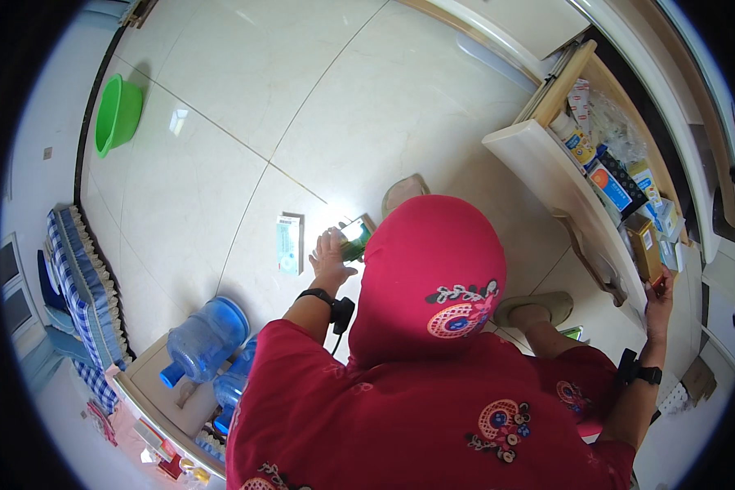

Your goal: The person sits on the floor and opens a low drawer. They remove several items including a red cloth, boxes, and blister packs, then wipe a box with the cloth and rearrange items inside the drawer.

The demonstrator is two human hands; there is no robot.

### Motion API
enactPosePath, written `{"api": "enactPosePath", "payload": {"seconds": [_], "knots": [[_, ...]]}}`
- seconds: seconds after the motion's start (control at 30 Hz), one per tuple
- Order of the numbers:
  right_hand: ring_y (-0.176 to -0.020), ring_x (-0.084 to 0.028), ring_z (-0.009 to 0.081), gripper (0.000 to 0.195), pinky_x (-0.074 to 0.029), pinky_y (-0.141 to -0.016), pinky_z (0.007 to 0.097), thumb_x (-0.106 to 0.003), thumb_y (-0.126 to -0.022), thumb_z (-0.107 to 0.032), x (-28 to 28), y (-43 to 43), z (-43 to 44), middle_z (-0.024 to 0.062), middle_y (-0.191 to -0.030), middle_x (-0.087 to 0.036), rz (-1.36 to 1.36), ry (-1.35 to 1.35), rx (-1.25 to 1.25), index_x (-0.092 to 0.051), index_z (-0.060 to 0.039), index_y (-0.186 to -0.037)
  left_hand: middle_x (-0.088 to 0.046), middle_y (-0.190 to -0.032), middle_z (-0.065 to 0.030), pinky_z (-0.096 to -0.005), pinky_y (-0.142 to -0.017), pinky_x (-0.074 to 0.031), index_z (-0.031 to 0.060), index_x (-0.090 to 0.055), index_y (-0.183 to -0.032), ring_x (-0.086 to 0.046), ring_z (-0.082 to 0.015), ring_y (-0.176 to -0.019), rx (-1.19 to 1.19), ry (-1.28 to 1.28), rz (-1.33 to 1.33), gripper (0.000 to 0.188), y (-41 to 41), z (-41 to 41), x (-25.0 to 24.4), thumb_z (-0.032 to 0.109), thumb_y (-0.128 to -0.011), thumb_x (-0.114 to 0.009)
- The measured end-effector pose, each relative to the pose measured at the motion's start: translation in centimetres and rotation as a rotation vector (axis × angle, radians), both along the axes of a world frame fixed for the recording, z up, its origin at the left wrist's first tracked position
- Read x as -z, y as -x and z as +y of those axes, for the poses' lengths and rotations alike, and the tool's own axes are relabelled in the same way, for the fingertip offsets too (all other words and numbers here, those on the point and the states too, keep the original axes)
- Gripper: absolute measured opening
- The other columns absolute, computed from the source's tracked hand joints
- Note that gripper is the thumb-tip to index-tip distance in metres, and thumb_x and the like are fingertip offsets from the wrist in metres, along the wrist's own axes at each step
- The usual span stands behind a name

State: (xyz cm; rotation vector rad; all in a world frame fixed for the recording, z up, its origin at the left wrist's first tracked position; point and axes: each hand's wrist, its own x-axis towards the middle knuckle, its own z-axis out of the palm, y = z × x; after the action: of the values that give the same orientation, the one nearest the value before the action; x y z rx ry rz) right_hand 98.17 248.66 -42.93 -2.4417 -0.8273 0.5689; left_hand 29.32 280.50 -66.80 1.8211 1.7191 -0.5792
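My left hand [328,260] is low over the floor at the near end of a green box [356,237]. Its fingers are spread and touch or nearly touch the box; whether they grip it is unclear. A pale green and white carton [289,244] lies flat on the tiles just left of that hand. On the far right, my right hand [659,303] reaches over the front of an open drawer [545,159]. Thumb and fingers close around the lower end of a gold box [643,245], which has an orange-red edge by the fingertips.
Inside the drawer are a white and yellow bottle [572,138], a blue and white box [610,185], crumpled clear plastic [615,125] and several cartons. Large blue water bottles [205,337] stand at lower left. A green basin [119,116] is by the wall.
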Motion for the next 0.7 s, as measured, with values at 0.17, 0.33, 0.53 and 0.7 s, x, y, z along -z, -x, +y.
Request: {"api": "enactPosePath", "payload": {"seconds": [0.17, 0.33, 0.53, 0.7], "knots": [[-0.105, -0.051, 0.0138, 0.057, -0.04, -0.097, 0.0262, -0.059, -0.091, 0.005, 1.5, -0.4, -1.8, 0.0026, -0.122, -0.053, -0.025, -0.074, -0.008, -0.045, -0.0152, -0.142, -0.026, -0.153, -0.0124, -0.055, -0.112, -0.027, 0.0204, -0.014, -0.152, -0.027, -0.0313, -0.142, -0.163, -0.076, -0.142, 0.123, 2.6, -2.4, 1.8, 0.026, -0.057, -0.092], [-0.105, -0.053, 0.0151, 0.053, -0.041, -0.097, 0.0289, -0.057, -0.094, 0.001, 2.3, -1.2, -2.2, 0.0055, -0.123, -0.055, 0.054, -0.073, 0.058, -0.043, -0.0127, -0.143, -0.034, -0.146, -0.0198, -0.0395, -0.113, -0.032, 0.0034, -0.022, -0.147, -0.032, -0.0355, -0.138, -0.518, -0.132, -0.077, 0.097, 5.3, -5.8, 1.4, 0.018, -0.072, -0.081], [-0.111, -0.054, 0.0163, 0.051, -0.04, -0.1, 0.03, -0.057, -0.095, -0.001, 1.0, 0.1, -0.8, 0.0074, -0.125, -0.056, 0.153, -0.063, 0.063, -0.042, -0.0106, -0.143, -0.021, -0.152, -0.0232, -0.0385, -0.119, -0.021, -0.0015, -0.017, -0.148, -0.021, -0.0371, -0.143, -0.591, -0.308, -0.008, 0.098, 9.3, -2.6, 0.4, 0.016, -0.074, -0.078], [-0.11, -0.053, 0.0152, 0.052, -0.04, -0.1, 0.0296, -0.058, -0.095, -0.003, 0.8, 0.5, 0.2, 0.0062, -0.123, -0.056, 0.133, -0.067, 0.095, -0.042, -0.011, -0.143, -0.032, -0.148, -0.0216, -0.0377, -0.114, -0.031, 0.001, -0.028, -0.146, -0.032, -0.0358, -0.138, -0.562, -0.268, -0.058, 0.087, 11.8, 2.1, 0.9, 0.014, -0.075, -0.076]]}}
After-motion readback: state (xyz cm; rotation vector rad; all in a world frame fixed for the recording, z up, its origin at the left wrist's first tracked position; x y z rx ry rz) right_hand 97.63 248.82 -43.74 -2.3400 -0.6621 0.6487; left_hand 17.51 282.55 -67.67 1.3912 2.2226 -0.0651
